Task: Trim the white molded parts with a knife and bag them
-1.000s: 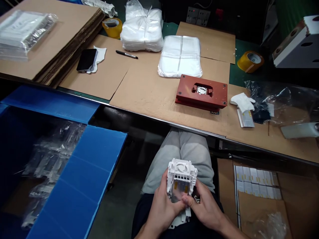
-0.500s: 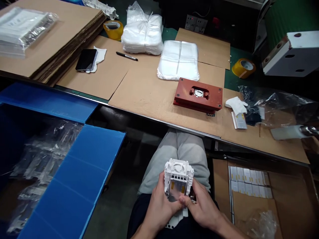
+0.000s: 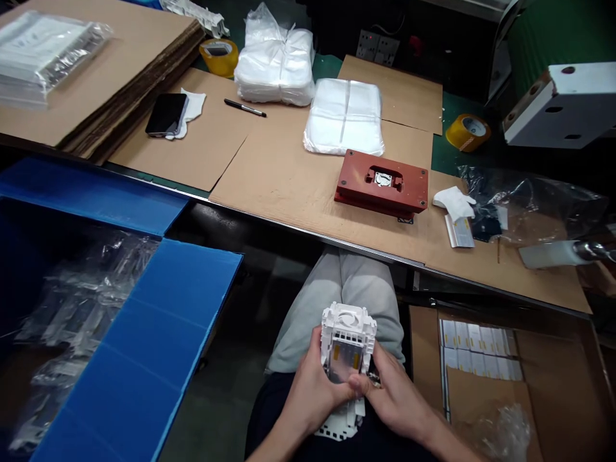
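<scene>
Shifted slightly rightward since the earlier frame: one white plastic frame point(image 3: 349, 316), more of its lower end now showing; goods on the worktop point(image 3: 283, 173) unchanged in place.

Hands, two: left hand point(image 3: 316, 390) grasping the frame's left side, right hand point(image 3: 393, 393) its right. Forearms enter from the lower edge and converge; fingers curl round the flanks, thumbs meet over the lower front.

Frame: held above the lap, upper end toward the worktop. Within its opening, one translucent panel point(image 3: 345, 364) with yellow marks.

Progress, as judged: panel lying in the opening, handling apparently unfinished; full seating cannot be told.

Carton point(image 3: 423, 359), below right: two rows of white pieces point(image 3: 475, 338) with yellow marks, seemingly stock left to use.

Blue box point(image 3: 149, 308), left: pieces in clear bags point(image 3: 96, 295), perhaps finished work; detail blurred.

On the worktop: one red fixture point(image 3: 355, 172), pale insert point(image 3: 384, 179) in its recess, well apart from both hands. Beyond it, two stacks of white bags point(image 3: 342, 115).
</scene>
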The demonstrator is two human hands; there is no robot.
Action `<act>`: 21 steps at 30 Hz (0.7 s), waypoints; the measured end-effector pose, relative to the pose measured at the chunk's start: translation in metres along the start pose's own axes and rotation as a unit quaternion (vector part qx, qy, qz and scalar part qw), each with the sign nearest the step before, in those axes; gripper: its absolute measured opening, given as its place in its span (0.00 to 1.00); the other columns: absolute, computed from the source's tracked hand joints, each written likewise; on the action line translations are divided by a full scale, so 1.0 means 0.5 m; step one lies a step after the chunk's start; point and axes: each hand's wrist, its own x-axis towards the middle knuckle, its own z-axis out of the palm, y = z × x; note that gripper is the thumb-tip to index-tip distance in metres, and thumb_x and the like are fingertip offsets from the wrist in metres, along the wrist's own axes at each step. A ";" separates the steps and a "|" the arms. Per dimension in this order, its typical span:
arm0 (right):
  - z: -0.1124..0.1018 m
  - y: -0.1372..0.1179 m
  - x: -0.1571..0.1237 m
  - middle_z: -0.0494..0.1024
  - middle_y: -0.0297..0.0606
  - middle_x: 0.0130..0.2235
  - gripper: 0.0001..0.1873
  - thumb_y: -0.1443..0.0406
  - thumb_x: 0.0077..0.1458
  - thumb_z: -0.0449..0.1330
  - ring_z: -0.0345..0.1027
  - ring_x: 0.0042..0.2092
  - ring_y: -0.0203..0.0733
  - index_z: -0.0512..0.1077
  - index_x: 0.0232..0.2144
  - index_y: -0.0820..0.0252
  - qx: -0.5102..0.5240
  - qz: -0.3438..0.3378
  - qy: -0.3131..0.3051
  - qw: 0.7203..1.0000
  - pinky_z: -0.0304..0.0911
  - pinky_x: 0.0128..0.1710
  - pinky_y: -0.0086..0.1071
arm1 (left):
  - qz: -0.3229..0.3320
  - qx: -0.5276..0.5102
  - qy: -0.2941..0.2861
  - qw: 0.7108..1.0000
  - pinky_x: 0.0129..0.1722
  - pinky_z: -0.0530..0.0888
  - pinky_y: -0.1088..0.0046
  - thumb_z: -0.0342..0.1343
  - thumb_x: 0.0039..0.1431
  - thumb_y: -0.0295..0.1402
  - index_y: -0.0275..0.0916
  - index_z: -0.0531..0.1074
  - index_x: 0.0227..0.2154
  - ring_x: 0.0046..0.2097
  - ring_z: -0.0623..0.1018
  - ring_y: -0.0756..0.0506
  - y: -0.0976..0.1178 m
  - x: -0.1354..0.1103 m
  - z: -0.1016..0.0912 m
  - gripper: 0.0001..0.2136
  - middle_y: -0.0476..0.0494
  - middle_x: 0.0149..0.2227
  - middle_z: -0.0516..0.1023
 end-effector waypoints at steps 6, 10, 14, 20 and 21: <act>0.009 0.005 0.011 0.74 0.49 0.60 0.26 0.60 0.64 0.59 0.70 0.58 0.55 0.63 0.62 0.58 0.002 0.032 0.017 0.999 0.64 0.58 0.45 | -0.017 -0.008 0.008 1.000 0.49 0.72 0.65 0.72 0.44 0.33 0.42 0.60 0.54 0.51 0.78 0.37 0.001 0.013 -0.001 0.36 0.41 0.51 0.78; -0.007 0.013 0.019 0.72 0.47 0.62 0.26 0.57 0.64 0.60 0.68 0.61 0.54 0.65 0.62 0.57 0.053 0.051 -0.004 0.997 0.63 0.60 0.44 | -0.029 -0.020 0.005 0.999 0.48 0.73 0.67 0.72 0.44 0.32 0.43 0.60 0.54 0.49 0.79 0.38 0.012 0.023 -0.001 0.36 0.44 0.48 0.79; -0.011 0.016 0.018 0.72 0.46 0.62 0.28 0.56 0.63 0.62 0.67 0.62 0.53 0.65 0.63 0.56 0.156 0.085 0.019 0.984 0.62 0.61 0.43 | -0.024 -0.079 -0.045 0.996 0.49 0.73 0.66 0.71 0.45 0.30 0.42 0.62 0.55 0.50 0.79 0.38 0.028 0.032 -0.007 0.34 0.42 0.50 0.79; -0.077 -0.023 0.050 0.80 0.43 0.54 0.20 0.55 0.62 0.62 0.74 0.54 0.51 0.77 0.54 0.54 0.135 -0.006 0.011 0.991 0.67 0.57 0.41 | -0.073 -0.276 0.002 0.958 0.47 0.75 0.63 0.73 0.44 0.39 0.36 0.72 0.49 0.49 0.80 0.34 0.056 0.070 -0.012 0.29 0.35 0.46 0.83; -0.110 -0.026 0.059 0.82 0.42 0.51 0.17 0.55 0.62 0.63 0.75 0.51 0.50 0.80 0.49 0.54 0.090 -0.017 0.058 0.994 0.69 0.54 0.40 | -0.081 -0.291 0.015 0.953 0.47 0.76 0.63 0.74 0.42 0.38 0.35 0.73 0.48 0.48 0.81 0.33 0.064 0.078 -0.011 0.30 0.35 0.45 0.83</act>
